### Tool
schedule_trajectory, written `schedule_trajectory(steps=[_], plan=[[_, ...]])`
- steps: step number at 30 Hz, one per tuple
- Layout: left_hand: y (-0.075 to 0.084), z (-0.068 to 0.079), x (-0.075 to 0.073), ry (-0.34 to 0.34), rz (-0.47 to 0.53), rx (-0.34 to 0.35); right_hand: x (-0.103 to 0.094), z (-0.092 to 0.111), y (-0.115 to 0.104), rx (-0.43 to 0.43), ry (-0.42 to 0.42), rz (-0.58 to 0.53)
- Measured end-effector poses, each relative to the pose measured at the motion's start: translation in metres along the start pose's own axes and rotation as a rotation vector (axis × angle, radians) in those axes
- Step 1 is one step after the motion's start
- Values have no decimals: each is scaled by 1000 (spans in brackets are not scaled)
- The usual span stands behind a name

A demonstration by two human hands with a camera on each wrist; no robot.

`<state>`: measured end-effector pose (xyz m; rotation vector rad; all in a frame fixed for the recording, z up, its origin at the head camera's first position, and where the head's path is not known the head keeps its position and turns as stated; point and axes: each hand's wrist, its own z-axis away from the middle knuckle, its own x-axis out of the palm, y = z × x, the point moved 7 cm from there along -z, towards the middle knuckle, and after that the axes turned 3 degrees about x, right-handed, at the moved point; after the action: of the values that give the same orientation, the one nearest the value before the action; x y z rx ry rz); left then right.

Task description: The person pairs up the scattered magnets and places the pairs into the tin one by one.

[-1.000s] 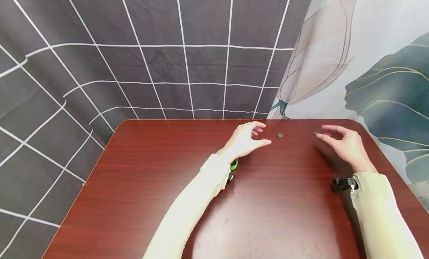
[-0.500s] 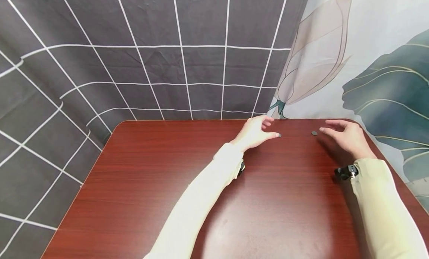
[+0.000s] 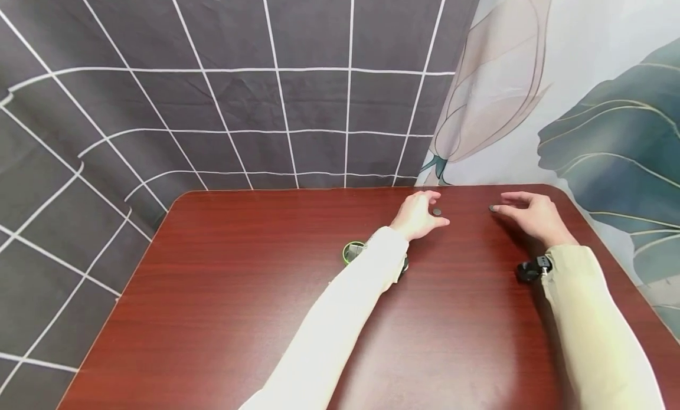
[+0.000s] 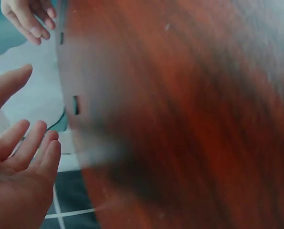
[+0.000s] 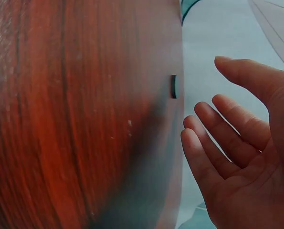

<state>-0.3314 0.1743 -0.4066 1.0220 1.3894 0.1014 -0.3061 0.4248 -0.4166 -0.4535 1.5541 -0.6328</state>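
Note:
Two small dark discs lie on the reddish-brown table [image 3: 228,292] near its far edge. My left hand [image 3: 418,217] is spread around the left disc [image 3: 437,212], thumb and fingers apart. In the left wrist view that disc [image 4: 76,105] sits beyond my fingertips [image 4: 53,138], with a gap between. Close to the right disc [image 3: 491,209] is my right hand [image 3: 538,217], its thumb tip overlapping the disc's edge in the head view. The right wrist view has this disc [image 5: 174,87] standing free of the parted thumb and fingers [image 5: 204,112]. Neither hand holds anything.
A round, green-rimmed object [image 3: 352,252] lies beside my left forearm, partly covered by the sleeve [image 3: 340,310]. Behind the table hang a grey gridded curtain [image 3: 313,103] and a pale floral one [image 3: 494,103]. A black wrist camera [image 3: 531,269] sits on the right wrist.
My left hand has moved right, from beside the left disc to around it. The green-rimmed object shows again after being covered by the arm. My right hand remains by its disc, having shifted only slightly.

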Motion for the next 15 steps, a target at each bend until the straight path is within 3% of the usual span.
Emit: schedule_trajectory(steps=[9, 15], plan=[[-1, 0, 30, -144, -94, -18, 11, -7, 8, 27, -41, -17], [-1, 0, 34, -168, -239, 15, 16, -8, 7, 0, -57, 22]])
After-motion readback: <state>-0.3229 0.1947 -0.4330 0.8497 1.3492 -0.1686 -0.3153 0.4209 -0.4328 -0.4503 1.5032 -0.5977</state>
